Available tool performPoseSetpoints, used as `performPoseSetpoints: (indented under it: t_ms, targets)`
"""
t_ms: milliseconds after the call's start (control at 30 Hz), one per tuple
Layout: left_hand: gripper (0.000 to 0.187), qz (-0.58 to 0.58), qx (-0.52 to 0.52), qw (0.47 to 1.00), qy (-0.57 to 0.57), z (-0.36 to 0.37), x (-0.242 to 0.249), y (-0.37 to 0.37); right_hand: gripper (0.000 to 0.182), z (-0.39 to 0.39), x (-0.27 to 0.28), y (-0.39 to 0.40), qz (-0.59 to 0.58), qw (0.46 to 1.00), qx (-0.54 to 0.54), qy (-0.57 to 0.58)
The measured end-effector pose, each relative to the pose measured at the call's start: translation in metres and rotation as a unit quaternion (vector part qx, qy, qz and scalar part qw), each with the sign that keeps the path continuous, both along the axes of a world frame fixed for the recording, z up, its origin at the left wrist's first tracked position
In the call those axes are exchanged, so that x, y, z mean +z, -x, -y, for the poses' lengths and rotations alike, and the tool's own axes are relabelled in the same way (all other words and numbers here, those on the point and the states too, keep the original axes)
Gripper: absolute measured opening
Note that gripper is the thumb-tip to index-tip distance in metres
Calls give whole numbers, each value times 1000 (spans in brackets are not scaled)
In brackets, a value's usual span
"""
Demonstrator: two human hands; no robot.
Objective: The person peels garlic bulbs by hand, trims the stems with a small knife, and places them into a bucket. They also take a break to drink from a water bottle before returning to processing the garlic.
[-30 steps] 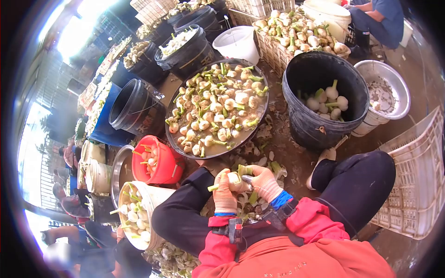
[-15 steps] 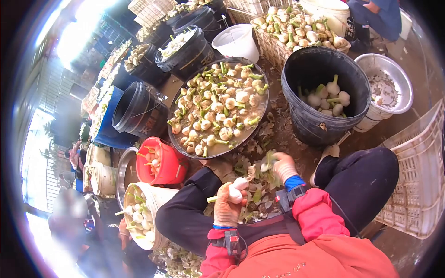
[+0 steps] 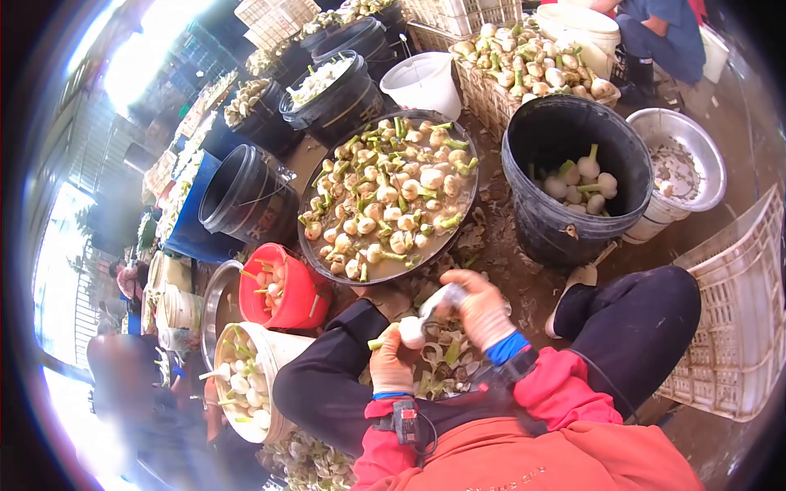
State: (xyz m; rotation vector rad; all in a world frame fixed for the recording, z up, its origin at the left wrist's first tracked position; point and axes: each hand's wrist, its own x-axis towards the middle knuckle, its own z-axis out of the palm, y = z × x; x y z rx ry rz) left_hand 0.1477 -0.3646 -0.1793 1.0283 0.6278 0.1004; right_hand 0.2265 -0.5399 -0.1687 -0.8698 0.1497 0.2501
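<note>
My left hand [image 3: 391,366] is closed around a peeled white garlic bulb [image 3: 412,332], whose cut green stem pokes out to the left. Just right of it, my right hand [image 3: 483,314] is closed on a pale, curved piece [image 3: 442,301] that reaches toward the bulb; motion blur hides whether it is peel or a tool. Beneath both hands lie loose garlic peels [image 3: 449,358] on the ground between my legs. Ahead stands a wide round basin [image 3: 468,209] of trimmed garlic bulbs in murky water.
At the right front is a black bucket [image 3: 532,217] with several peeled bulbs, beside a metal bowl [image 3: 714,168]. A red bucket [image 3: 309,301] and a white bucket [image 3: 291,352] hold bulbs at left. A plastic crate [image 3: 729,319] leans at right; another person [image 3: 667,37] sits behind.
My right hand has moved left, up to the bulb in my left hand; leafy peel seen in it earlier is out of its grasp. My left hand has shifted slightly down and left.
</note>
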Motion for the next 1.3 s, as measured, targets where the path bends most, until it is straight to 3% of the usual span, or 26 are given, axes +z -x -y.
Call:
performPoseSetpoints:
  t_ms: [67, 100, 133, 167, 200, 233, 267, 367, 433, 467, 500, 600, 667, 700, 800, 833, 867, 967, 1000, 1033, 1100, 1133, 1167, 1233, 1267, 1300]
  targets:
    - [22, 42, 65, 952, 297, -8, 6, 6, 28, 26, -32, -26, -80, 979, -109, -149]
    - [26, 65, 40, 926, 370, -21, -3, 10, 28, 36, -58, -41, -90, 959, -191, -187]
    - [27, 77, 28, 921, 380, -20, 4, 9, 29, 42, -48, -47, -108, 957, -199, -180]
    - [28, 89, 18, 917, 389, -20, 12, 8, 25, 44, -39, -34, -99, 984, -148, 16]
    - [28, 91, 21, 917, 388, -16, 19, 6, 23, 35, -47, -30, 37, 975, -74, 204]
    - [28, 98, 15, 932, 348, -11, 25, 3, 21, 25, -34, -25, 172, 908, 1, 381]
    - [28, 105, 6, 946, 307, -5, 29, 1, 21, 17, -21, -14, 187, 867, 67, 458]
    - [25, 136, -8, 960, 246, 7, 34, -1, 40, -11, 2, 10, 150, 950, 129, 240]
    - [26, 137, 7, 960, 246, 10, 35, 0, 45, -19, 13, 18, 111, 960, 153, 206]
    - [27, 142, 20, 968, 207, 11, 32, 0, 54, -21, 15, 20, 120, 951, 160, 235]
    - [28, 148, 33, 974, 168, 13, 30, 0, 54, -22, 18, 20, 121, 951, 159, 236]
    - [33, 165, 5, 985, 49, 22, 29, 0, 45, -19, 39, 23, 138, 878, 168, 426]
    - [35, 160, -29, 985, -60, 24, 28, 1, 46, -23, 28, 23, 171, 857, 151, 461]
    - [35, 160, -30, 985, -60, 25, 29, 1, 47, -23, 29, 23, 205, 834, 135, 495]
    - [34, 155, -30, 984, -86, 28, 28, 1, 47, -18, 40, 21, 111, 872, 219, 423]
    - [34, 181, -30, 962, -200, 29, 22, -1, 47, -20, 36, 22, 113, 872, 221, 423]
    - [33, 205, -32, 928, -310, 29, 20, -2, 46, -23, 29, 25, 151, 859, 182, 454]
    - [34, 217, -60, 923, -313, 31, 22, -1, 44, -25, 17, 26, 219, 828, 120, 502]
    - [37, 166, -60, 980, -95, 28, 27, 1, 43, -24, 18, 25, 251, 812, 99, 518]
    - [42, 170, -81, 982, -7, 26, 41, 1, 43, -23, 19, 24, 250, 813, 98, 517]
    - [44, 211, -30, 949, 230, 25, 42, -1, 38, -21, 22, 21, 164, 932, 136, 295]
    - [42, 209, -5, 946, 250, 24, 45, -2, 33, -11, 25, 18, 4, 974, 176, 142]
    - [38, 206, 25, 927, 311, 22, 47, -3, 30, -11, 2, 14, -14, 985, 148, 82]
    - [35, 208, 33, 907, 366, 9, 40, -6, 28, -3, -17, 4, -47, 991, 111, 60]
    - [35, 211, 35, 907, 364, 6, 38, -6, 30, 3, -20, -1, -64, 967, 164, 183]
    - [33, 203, 34, 911, 357, 4, 39, -6, 30, 2, -21, 2, -62, 967, 168, 183]
